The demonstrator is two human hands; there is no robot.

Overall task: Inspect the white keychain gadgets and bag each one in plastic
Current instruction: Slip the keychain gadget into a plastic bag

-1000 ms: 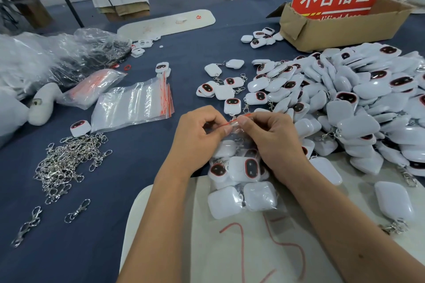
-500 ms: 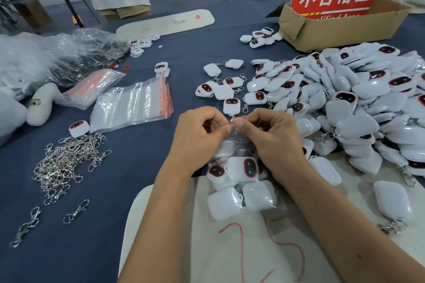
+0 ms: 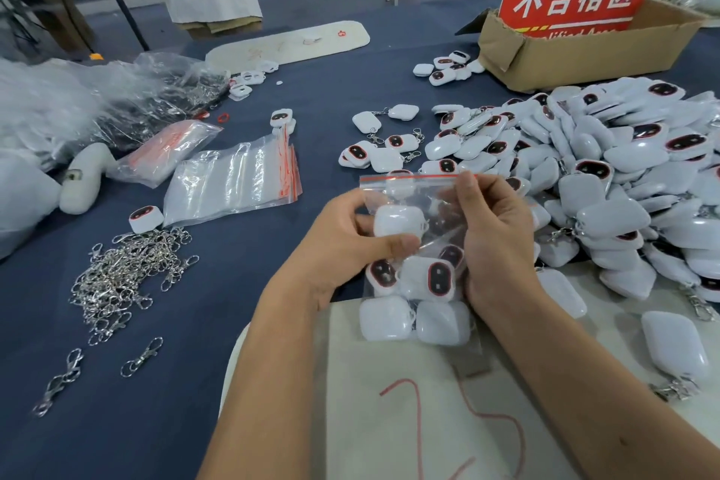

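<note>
Both hands hold up a clear zip bag with a red seal strip. Several white keychain gadgets fill it, some showing a dark red-rimmed face. My left hand grips the bag's left side, thumb pressed on a gadget inside. My right hand holds the right side, fingers up at the seal strip. A big heap of loose white gadgets lies to the right. The bag's bottom rests on a white board with red writing.
A stack of empty zip bags lies left of centre. Metal clasps are piled at the left. A cardboard box with a red sign stands at the back right. Crumpled plastic covers the far left of the blue table.
The hands were pinched together on the bag's seal; now they have parted and raised the bag's top, so the red strip shows stretched flat between them.
</note>
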